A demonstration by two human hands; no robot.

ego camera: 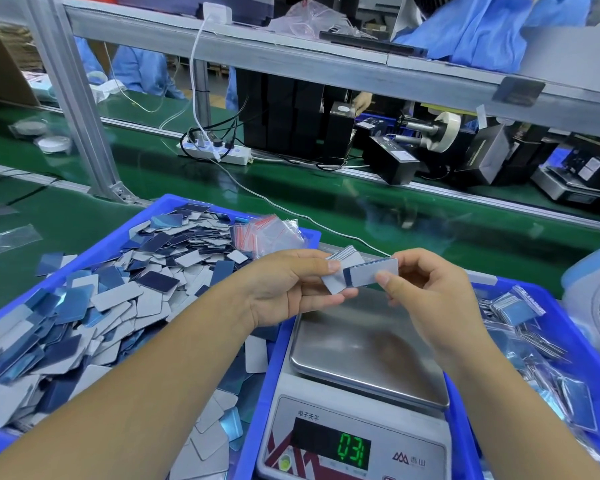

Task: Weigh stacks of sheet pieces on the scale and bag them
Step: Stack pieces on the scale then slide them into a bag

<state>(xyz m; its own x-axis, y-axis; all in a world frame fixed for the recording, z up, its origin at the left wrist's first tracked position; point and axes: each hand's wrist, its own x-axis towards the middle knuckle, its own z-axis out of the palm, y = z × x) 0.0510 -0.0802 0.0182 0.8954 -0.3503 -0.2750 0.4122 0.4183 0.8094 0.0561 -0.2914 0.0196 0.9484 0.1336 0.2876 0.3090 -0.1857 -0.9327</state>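
Both hands pinch grey-and-blue sheet pieces (361, 277) above the scale (368, 344)

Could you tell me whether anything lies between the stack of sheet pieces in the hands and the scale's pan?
Nothing visible does. The left hand and right hand hold the stack of sheet pieces above the far edge of the scale's steel pan, and the pan surface shows bare beneath them.
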